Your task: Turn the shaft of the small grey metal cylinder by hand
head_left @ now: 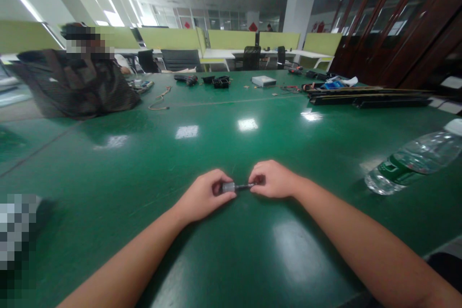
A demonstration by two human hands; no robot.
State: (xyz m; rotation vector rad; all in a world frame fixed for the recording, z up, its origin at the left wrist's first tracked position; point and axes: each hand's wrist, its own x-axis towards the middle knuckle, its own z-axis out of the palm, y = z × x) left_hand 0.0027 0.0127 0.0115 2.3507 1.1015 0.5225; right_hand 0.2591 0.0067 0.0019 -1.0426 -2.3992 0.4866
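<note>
A small dark rod-like tool with a thicker grey cylindrical end lies level between my hands, just above or on the green table. My left hand is closed around the thick grey end, thumb on the near side and fingers on the far side. The thin dark shaft points right, where my right hand pinches its far tip between thumb and fingers. What exactly sits at that tip is too small to make out.
A water bottle is at the right. A dark bag stands at the back left. Along the back lie black parts, a white box, a cord and long black bars. A pixelated object is at the left edge.
</note>
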